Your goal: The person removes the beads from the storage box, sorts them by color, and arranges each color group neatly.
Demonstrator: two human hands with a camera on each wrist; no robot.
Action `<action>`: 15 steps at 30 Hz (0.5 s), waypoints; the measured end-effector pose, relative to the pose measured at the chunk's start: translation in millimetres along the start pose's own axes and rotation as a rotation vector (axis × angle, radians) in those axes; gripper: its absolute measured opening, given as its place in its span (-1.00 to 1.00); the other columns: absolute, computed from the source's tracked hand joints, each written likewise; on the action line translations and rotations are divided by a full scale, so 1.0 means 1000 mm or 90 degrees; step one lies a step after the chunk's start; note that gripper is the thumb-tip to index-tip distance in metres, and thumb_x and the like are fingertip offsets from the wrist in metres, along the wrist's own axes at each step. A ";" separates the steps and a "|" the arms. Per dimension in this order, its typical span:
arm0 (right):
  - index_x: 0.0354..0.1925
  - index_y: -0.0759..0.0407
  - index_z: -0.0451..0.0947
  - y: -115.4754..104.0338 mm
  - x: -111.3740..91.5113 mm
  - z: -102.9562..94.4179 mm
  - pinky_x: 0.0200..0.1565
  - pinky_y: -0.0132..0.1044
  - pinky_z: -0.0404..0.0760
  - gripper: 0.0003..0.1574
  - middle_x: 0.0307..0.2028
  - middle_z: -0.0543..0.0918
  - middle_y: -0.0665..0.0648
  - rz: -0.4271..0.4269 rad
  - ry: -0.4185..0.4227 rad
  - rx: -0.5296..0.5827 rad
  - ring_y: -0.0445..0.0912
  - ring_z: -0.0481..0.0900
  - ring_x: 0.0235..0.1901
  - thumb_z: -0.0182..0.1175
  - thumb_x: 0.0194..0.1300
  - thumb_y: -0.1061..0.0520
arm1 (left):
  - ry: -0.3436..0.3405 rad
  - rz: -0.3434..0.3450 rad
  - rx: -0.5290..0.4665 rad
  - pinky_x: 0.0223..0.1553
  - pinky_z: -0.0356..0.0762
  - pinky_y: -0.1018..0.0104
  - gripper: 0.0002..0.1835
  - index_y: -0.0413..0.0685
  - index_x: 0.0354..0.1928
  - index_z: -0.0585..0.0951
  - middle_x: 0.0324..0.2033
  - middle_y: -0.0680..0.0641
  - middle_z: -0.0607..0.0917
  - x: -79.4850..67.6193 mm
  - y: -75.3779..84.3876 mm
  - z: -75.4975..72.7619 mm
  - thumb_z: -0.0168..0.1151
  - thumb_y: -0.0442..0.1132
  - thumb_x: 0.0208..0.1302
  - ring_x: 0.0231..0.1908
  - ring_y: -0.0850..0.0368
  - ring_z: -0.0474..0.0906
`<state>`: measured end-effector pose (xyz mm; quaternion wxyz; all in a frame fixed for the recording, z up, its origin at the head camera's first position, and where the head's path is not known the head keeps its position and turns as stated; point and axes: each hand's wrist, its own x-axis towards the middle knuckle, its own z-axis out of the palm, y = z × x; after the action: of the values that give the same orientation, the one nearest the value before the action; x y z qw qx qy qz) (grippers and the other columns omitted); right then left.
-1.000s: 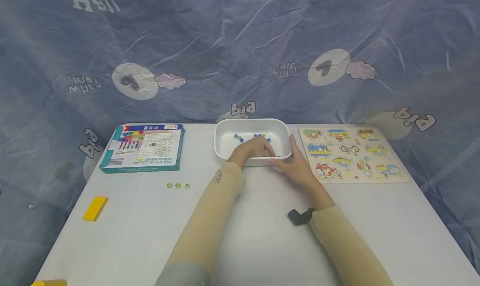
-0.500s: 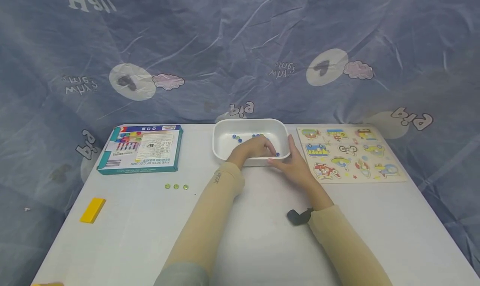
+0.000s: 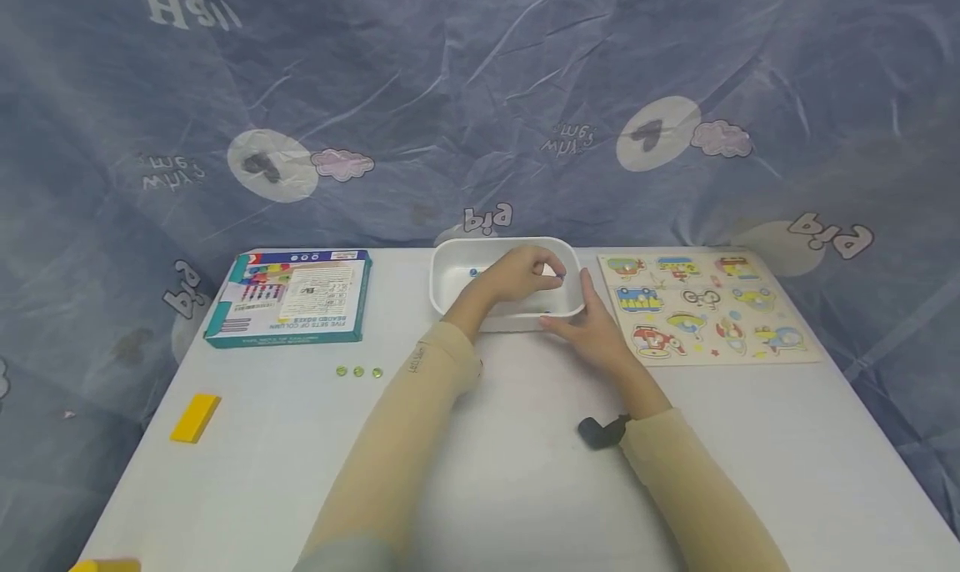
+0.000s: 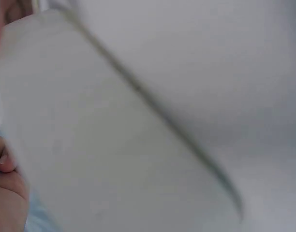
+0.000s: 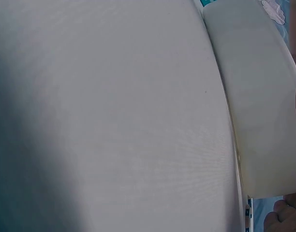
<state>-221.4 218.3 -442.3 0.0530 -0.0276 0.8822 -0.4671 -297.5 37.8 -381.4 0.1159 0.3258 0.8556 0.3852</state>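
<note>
In the head view, my left hand (image 3: 513, 273) reaches over the white plastic box (image 3: 441, 278) from the left. Its thumb and index finger pinch a small blue bead (image 3: 560, 277) near the right wall. Another blue bead (image 3: 473, 272) lies on the box floor at the back left; my left hand and wrist hide much of the inside. My right hand (image 3: 597, 336) holds the front right corner, thumb along the front wall and fingers up the right side. The box wall (image 5: 257, 101) fills the right of the right wrist view, with a fingertip at its edge.
Three green glass beads (image 3: 358, 372) lie in a row, left of the box. A teal-edged toy box (image 3: 288, 298) stands back left, a yellow block (image 3: 196, 418) nearer. At right lies a wooden picture puzzle (image 3: 705, 309). A patterned curtain (image 3: 420, 138) hangs behind the table.
My left hand has moved from the front right of the box up towards its back right, with a blue bead now between its fingertips. My right hand stays at the corner.
</note>
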 end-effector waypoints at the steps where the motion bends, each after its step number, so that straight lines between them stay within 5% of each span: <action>1: 0.45 -0.16 -0.57 -0.001 0.000 0.000 0.43 0.09 -0.09 0.45 0.49 -0.34 -0.06 0.007 -0.005 0.004 0.02 -0.25 0.50 0.30 0.05 -0.35 | 0.010 0.009 -0.006 -0.48 0.27 0.41 -0.74 0.04 -0.05 0.61 -0.72 0.10 0.20 -0.003 0.005 -0.005 0.24 -0.10 0.25 -0.66 0.25 0.10; 8: 0.43 -0.24 -0.59 -0.003 0.000 0.000 0.42 0.11 -0.09 0.45 0.49 -0.37 -0.08 0.022 -0.005 -0.009 0.03 -0.26 0.49 0.27 0.03 -0.40 | 0.060 0.028 -0.079 -0.54 0.22 0.35 -0.75 0.05 -0.06 0.61 -0.74 0.09 0.10 -0.044 0.037 -0.046 0.23 -0.07 0.26 -0.70 0.20 0.01; 9: 0.43 -0.28 -0.59 0.002 0.002 0.001 0.42 0.11 -0.09 0.45 0.49 -0.37 -0.11 0.018 0.002 -0.017 0.02 -0.26 0.49 0.26 0.00 -0.44 | 0.067 0.027 -0.083 -0.43 0.30 0.37 -0.75 0.05 -0.06 0.61 -0.74 0.08 0.10 -0.052 0.041 -0.052 0.23 -0.06 0.26 -0.70 0.19 0.02; 15: 0.44 -0.25 -0.56 0.007 0.007 0.002 0.42 0.12 -0.13 0.50 0.49 -0.36 -0.10 0.014 0.021 -0.035 0.05 -0.27 0.49 0.26 -0.08 -0.50 | 0.123 0.003 -0.067 -0.43 0.27 0.31 -0.81 0.14 -0.14 0.62 -0.71 0.07 0.10 -0.102 0.042 -0.083 0.26 -0.05 0.23 -0.67 0.17 0.03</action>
<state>-227.9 220.0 -449.8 0.0429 -0.0119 0.8959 -0.4421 -237.5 -55.4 -299.6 0.0488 0.2826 0.8406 0.4595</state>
